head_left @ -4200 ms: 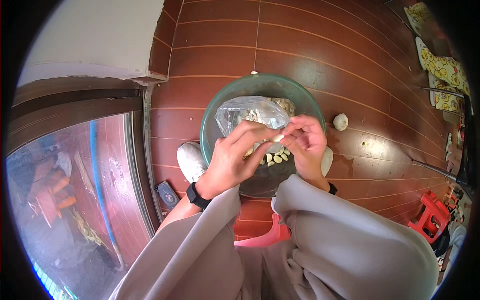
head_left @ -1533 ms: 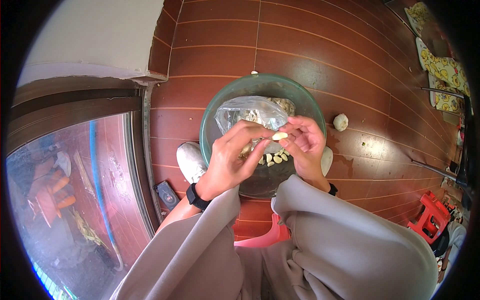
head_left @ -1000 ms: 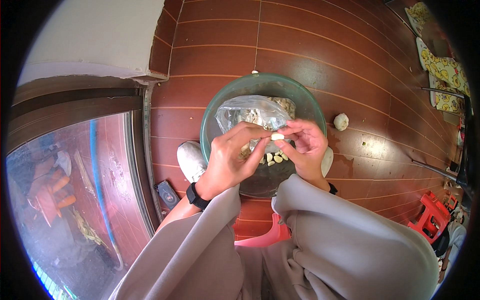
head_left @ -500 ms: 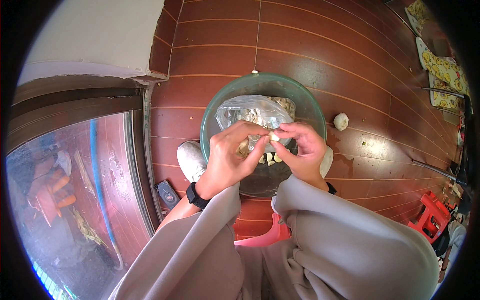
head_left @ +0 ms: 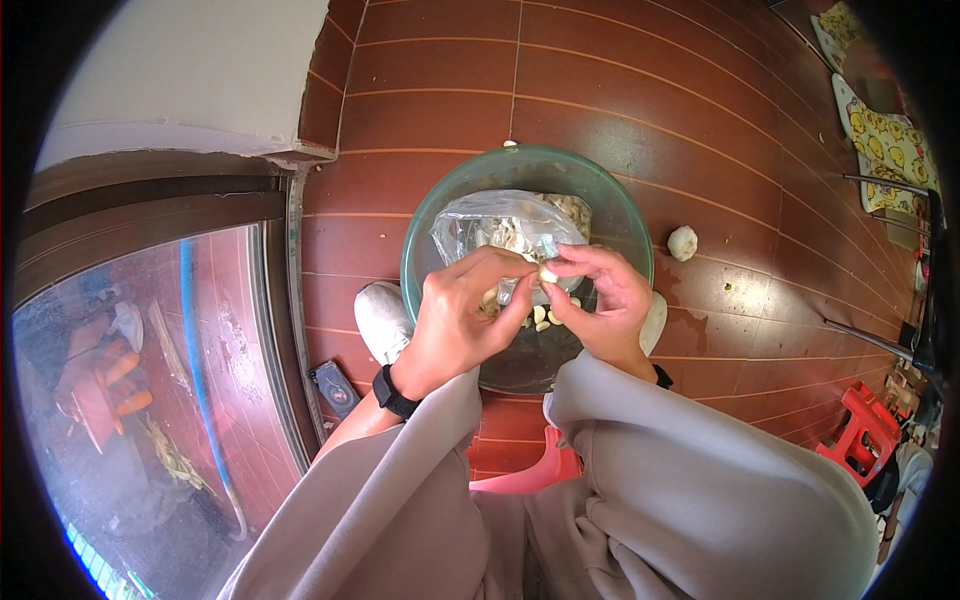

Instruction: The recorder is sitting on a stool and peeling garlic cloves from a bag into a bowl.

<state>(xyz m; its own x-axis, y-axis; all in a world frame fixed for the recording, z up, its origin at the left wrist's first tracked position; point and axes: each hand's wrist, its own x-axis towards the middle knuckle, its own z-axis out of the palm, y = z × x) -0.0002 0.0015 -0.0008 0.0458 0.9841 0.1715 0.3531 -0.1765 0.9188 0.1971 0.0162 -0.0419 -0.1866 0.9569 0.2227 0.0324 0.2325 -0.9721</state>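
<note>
Between the fingertips of both hands sits a pale garlic clove, held over a green-rimmed basin. My left hand pinches it from the left with thumb and forefinger. From the other side my right hand grips it the same way. Behind the hands, a clear plastic bag of garlic and papery skins lies in the basin. Several peeled cloves rest on the basin's bottom, just below the held clove and partly covered by my hands.
A whole garlic bulb lies on the reddish-brown tiled floor, right of the basin. A dark phone-like device is by the door frame at left. A red plastic stool stands at far right.
Both hands keep nearly the same place, with the fingers shifting slightly around the clove. The basin, bag and bulb have not moved.
</note>
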